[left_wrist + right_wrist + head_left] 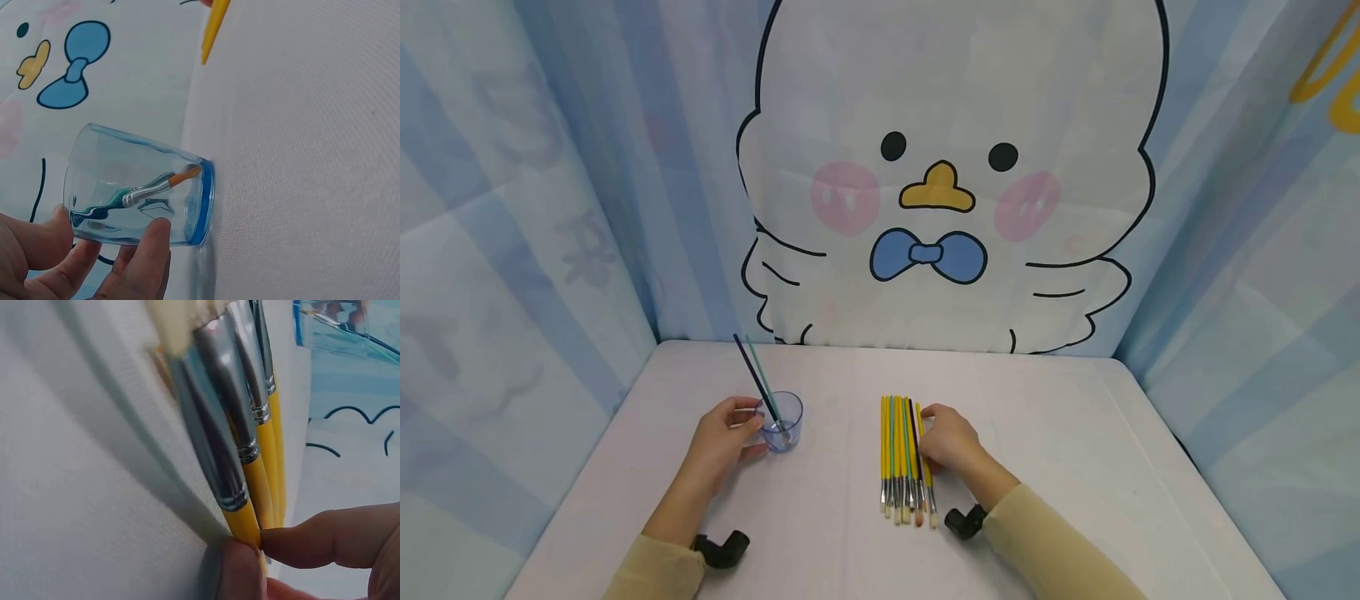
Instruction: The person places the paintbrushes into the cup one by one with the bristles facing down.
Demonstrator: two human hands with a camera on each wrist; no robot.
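My left hand (718, 437) holds a clear blue cup (792, 421) at its left side, with thumb and fingers against the wall. The cup stands upright on the table. Two paintbrushes lean in it, one with a dark handle (749, 363) and one with a teal handle (757, 358); in the left wrist view an orange-tipped brush head (186, 175) points down. Right of the cup lies a row of paintbrushes (897, 442), mostly yellow, bristles toward me. At its right end my right hand (951, 437) pinches a yellow paintbrush (242, 524) by the handle.
The white table (842, 533) ends at the back against a curtain (940, 308) printed with a cartoon duck. Striped blue curtains (535, 275) hang on both sides. A black wrist camera (722, 550) sits at each sleeve.
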